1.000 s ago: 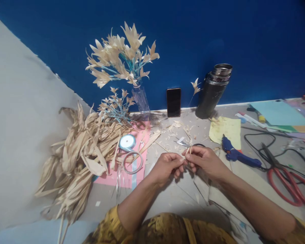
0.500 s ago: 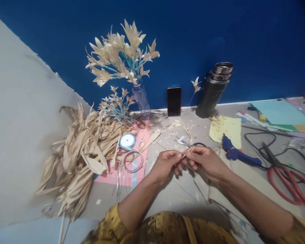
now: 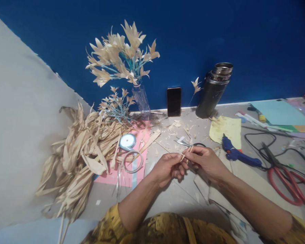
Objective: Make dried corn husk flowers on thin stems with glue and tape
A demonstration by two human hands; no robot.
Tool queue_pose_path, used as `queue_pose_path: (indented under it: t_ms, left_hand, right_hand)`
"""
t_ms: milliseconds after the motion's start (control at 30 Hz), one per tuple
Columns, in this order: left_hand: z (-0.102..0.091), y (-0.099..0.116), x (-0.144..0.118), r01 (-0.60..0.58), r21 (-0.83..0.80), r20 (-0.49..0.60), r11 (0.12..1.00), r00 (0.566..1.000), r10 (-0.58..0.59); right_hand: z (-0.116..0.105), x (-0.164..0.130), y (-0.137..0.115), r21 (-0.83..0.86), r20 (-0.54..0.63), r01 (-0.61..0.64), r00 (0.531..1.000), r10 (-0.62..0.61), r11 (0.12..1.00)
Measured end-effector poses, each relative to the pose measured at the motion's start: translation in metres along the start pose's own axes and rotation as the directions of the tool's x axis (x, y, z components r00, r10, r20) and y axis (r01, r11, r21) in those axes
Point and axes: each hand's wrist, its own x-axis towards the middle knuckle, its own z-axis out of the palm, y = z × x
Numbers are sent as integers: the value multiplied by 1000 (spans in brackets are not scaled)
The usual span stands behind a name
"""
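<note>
Near the middle of the table, my left hand (image 3: 167, 166) and my right hand (image 3: 205, 161) meet, fingertips close together. Between them is a thin, pale strip of dried corn husk (image 3: 183, 157), pinched by both thumbs and forefingers. The strip is small and partly covered by the fingers. Just beyond my fingers lies a small pair of scissors (image 3: 185, 143) with a dark handle, partly hidden by my right hand. Husk scraps (image 3: 176, 125) are scattered behind it. To the right of my right hand rests a blue glue gun (image 3: 240, 154).
Dried corn husks (image 3: 83, 156) are heaped at left, beside a ribbon roll (image 3: 127, 140) on pink paper (image 3: 139, 179). Husk flowers (image 3: 122, 57) stand in a clear vase (image 3: 141, 98). A phone (image 3: 174, 102) and a flask (image 3: 213, 93) stand at the wall. Red-handled scissors (image 3: 287, 183) lie at right.
My left hand has shifted slightly down and its fingers have moved apart from the right hand's lower fingers. The husk strip between the fingertips shows more now.
</note>
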Motion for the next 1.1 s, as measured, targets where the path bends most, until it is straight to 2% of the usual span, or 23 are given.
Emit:
queue_pose_path:
  t_ms: [200, 400, 567, 733, 867, 933, 967, 1000, 1033, 1067, 1100]
  left_hand:
    - [1, -5, 2, -21, -24, 27, 999, 999, 22]
    - [2, -3, 1, -23, -31, 23, 999, 999, 23]
    - [4, -3, 0, -62, 66, -16, 996, 998, 63]
    - [7, -7, 0, -72, 129, -44, 989, 996, 78]
    - [3, -4, -1, -72, 265, -104, 962, 989, 103]
    - [-2, 3, -3, -115, 473, -197, 874, 952, 233]
    - [-3, 7, -4, -152, 609, -237, 778, 902, 362]
    - [-5, 11, -6, -184, 735, -249, 652, 822, 513]
    - [-5, 15, -8, -204, 824, -231, 528, 730, 643]
    - [-4, 17, -10, -218, 873, -193, 436, 666, 721]
    - [-2, 18, -12, -235, 889, -161, 393, 642, 750]
  right_hand:
    - [-2, 3, 9, 64, -22, -17, 1000, 19, 998]
    - [-2, 2, 8, 52, 20, -3, 1000, 2, 999]
    - [0, 1, 4, -2, -33, -10, 999, 10, 1000]
    - [1, 0, 5, -40, -11, -4, 1000, 4, 999]
    - [0, 1, 4, -22, -131, -18, 991, 15, 1000]
    - [-1, 2, 1, -36, -188, -7, 982, 0, 999]
    - [-1, 2, -1, -50, -200, -2, 980, -8, 999]
    - [-1, 3, -2, -62, -206, 2, 978, -15, 998]
    - [-1, 3, -3, -70, -210, 5, 977, -19, 998]
    - [0, 3, -3, -73, -214, 7, 977, -22, 997]
    - [1, 3, -3, -70, -220, 10, 975, -25, 997]
